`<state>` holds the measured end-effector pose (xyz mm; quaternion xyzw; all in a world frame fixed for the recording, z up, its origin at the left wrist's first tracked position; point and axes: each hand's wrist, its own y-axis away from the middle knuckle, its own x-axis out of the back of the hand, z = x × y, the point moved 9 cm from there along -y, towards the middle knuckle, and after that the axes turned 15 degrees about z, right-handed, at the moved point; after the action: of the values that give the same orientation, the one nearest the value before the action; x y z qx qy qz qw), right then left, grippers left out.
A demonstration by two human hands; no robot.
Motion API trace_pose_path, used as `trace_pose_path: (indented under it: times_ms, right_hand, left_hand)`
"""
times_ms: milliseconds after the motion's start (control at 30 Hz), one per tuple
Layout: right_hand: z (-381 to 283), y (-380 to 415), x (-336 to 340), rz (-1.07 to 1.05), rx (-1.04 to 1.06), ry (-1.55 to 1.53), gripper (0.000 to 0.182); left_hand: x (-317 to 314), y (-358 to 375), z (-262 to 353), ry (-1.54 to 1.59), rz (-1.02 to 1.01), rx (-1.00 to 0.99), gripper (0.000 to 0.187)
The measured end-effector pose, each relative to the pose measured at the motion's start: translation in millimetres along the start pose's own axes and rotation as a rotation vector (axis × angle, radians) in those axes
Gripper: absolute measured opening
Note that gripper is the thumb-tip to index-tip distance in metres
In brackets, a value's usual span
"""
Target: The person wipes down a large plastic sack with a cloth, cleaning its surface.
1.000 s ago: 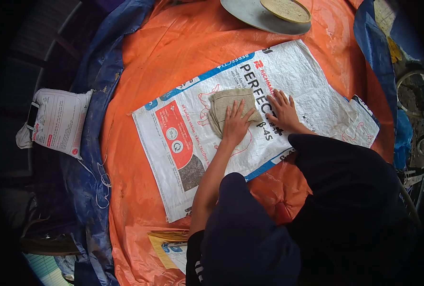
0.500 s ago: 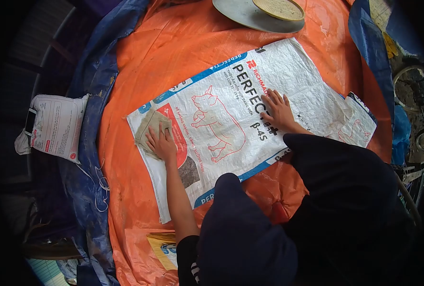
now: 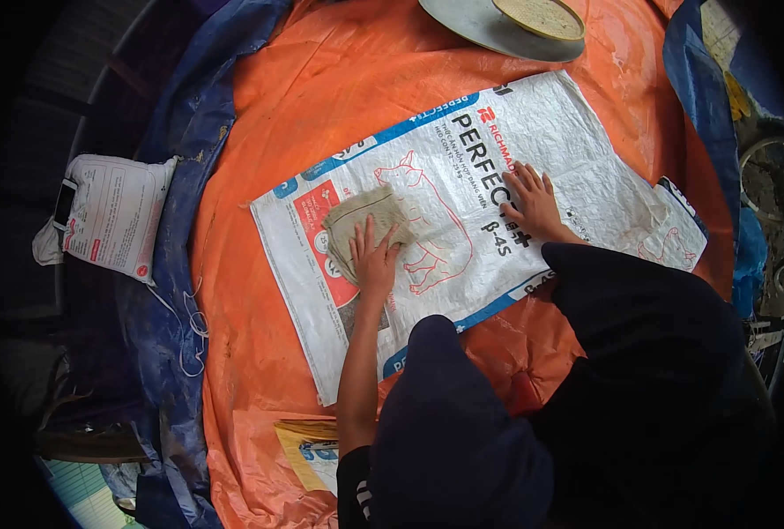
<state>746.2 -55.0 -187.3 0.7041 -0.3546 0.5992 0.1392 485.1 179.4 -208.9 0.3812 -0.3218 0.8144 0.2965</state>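
A white woven feed sack with a pig outline and blue borders lies flat on an orange tarp. On its left half sits a folded grey-beige cloth. My left hand presses flat on the lower right part of this cloth, fingers stretched out. Further right, my right hand rests palm down on the sack's printed lettering with its fingers spread. Nothing is held in it. Part of the pig print is covered by the cloth.
The orange tarp has blue tarp along its left. A round metal tray with a woven basket stands at the top. A filled white sack lies at left, a yellow-edged bag at lower left.
My left hand has slid the cloth rightward across the sack, from its left edge onto the pig print. My right hand keeps its place on the lettering. The view has shifted slightly.
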Motion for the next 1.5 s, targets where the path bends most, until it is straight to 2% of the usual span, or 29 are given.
trace_pose_path:
  times_ms: [100,267,333,533,633,1500]
  right_hand:
    - [-1,0,0,0.023,0.012,-0.018,0.064]
    - [0,-1,-3,0.025,0.025,0.005,0.066]
    - [1,1,-3,0.01,0.016,0.01,0.066]
    - [2,3,-5,0.015,0.008,0.017,0.066]
    - [0,2,-2,0.019,0.012,0.007,0.065]
    - [-7,-1,5,0.004,0.002,-0.009,0.065]
  left_hand:
    - [-25,10,51,0.057,-0.082,-0.13,0.04]
    - [-28,6,48,0.047,-0.036,-0.116,0.042]
    - [-13,7,28,-0.048,-0.028,-0.099,0.044]
    - [67,24,-103,-0.429,0.181,0.177,0.047]
    - [96,37,-135,-0.561,0.222,0.251,0.047]
    - [93,42,-128,-0.57,0.286,0.246,0.046]
